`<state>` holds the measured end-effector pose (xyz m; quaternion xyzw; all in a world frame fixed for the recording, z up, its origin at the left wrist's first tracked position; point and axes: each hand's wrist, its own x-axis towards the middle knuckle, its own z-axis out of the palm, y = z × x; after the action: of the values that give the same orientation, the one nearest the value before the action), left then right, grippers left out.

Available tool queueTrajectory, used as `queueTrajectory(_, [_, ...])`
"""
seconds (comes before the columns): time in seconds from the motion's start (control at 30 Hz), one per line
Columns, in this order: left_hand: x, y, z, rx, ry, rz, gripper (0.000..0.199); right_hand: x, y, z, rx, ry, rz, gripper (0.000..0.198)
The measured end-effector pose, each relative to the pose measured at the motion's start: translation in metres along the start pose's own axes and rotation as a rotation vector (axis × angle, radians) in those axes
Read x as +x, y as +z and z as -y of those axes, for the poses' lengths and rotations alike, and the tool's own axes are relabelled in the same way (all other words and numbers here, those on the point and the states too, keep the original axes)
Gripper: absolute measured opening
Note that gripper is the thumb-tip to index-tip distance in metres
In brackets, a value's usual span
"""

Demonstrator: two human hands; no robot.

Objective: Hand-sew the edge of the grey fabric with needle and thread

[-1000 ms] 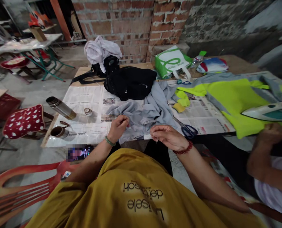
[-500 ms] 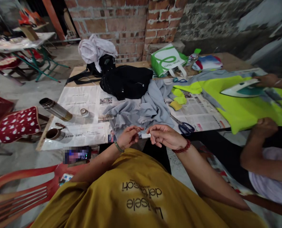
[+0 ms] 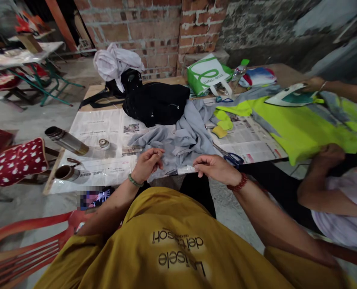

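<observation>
My left hand (image 3: 148,163) is raised just in front of the table edge, its thumb and fingers pinched together. Whatever lies between those fingertips is too small to make out. Level with it, my right hand (image 3: 213,166) also has its fingertips pressed together, and what they hold cannot be seen. A gap separates the two hands. Just beyond them a crumpled grey cloth (image 3: 193,134) lies on newspaper (image 3: 96,128). Scissors with dark blue handles (image 3: 233,158) rest near my right hand.
At right another person's hand (image 3: 313,85) holds an iron (image 3: 289,96) on a neon-yellow garment (image 3: 304,128). A black bag (image 3: 157,104) and a green-white bag (image 3: 208,74) sit farther back. At left are a thermos (image 3: 66,140), a mug (image 3: 66,172) and a phone (image 3: 95,198).
My hands have moved apart from their close position, left hand leftward and right hand slightly rightward. The other person's iron has moved away and left over the garment. The view has shifted slightly.
</observation>
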<state>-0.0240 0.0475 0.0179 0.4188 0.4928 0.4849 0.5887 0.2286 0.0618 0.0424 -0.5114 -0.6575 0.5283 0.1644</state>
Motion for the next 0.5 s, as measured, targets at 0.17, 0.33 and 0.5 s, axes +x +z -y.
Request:
queueTrajectory(0.17, [0.003, -0.005, -0.001, 0.09, 0.048, -0.028, 0.028, -0.003, -0.013, 0.002, -0.651, -0.229, -0.294, 0.016])
queueTrajectory(0.33, [0.01, -0.015, -0.005, 0.055, -0.029, -0.032, 0.03, -0.007, -0.042, 0.0, -0.951, -0.199, -0.443, 0.022])
queueTrajectory(0.5, [0.017, -0.023, -0.008, -0.042, -0.081, -0.075, 0.029, -0.017, -0.078, 0.001, -1.109, -0.09, -0.567, 0.025])
